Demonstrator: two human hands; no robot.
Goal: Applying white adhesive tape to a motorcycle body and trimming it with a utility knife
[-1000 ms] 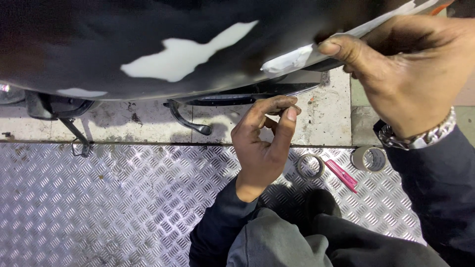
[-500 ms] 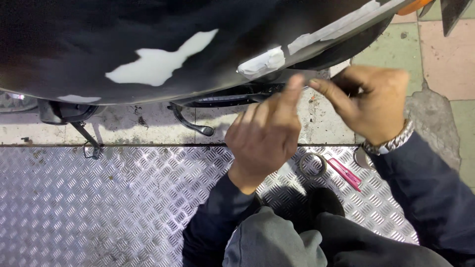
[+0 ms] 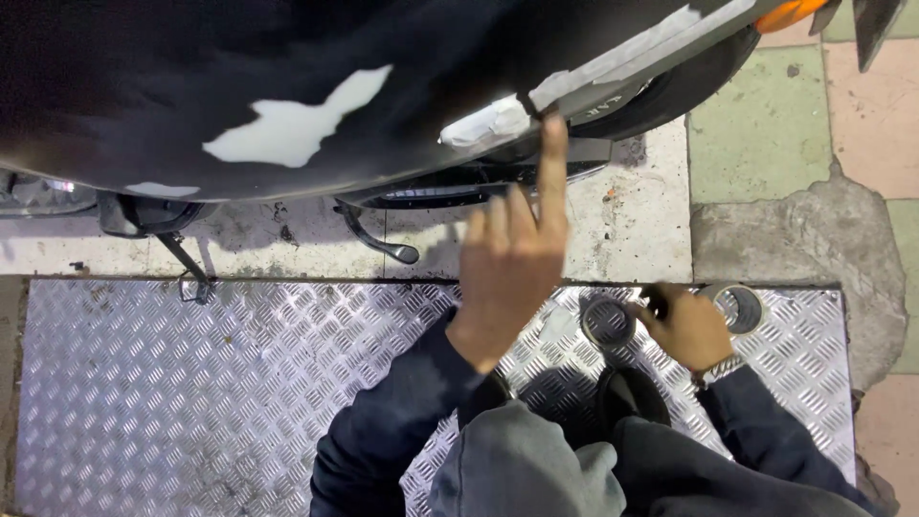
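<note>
you are pressing your left hand [image 3: 512, 273], index finger out, on the tape [image 3: 498, 120] masking the black panel [image 3: 239, 86]; keep it flat while your right hand [image 3: 684, 325] is closing on something dark by the rolls [image 3: 742, 306].

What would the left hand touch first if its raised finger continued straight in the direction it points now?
The left hand points its finger at the pale tape strip on the black body panel; it would likely meet that, and may already touch.

No packages, signs or screens in view. Nearest to a label: pale strip of masking tape [image 3: 622, 67] on the black scooter panel [image 3: 191, 77], at 1 o'clock, running diagonally.
</note>
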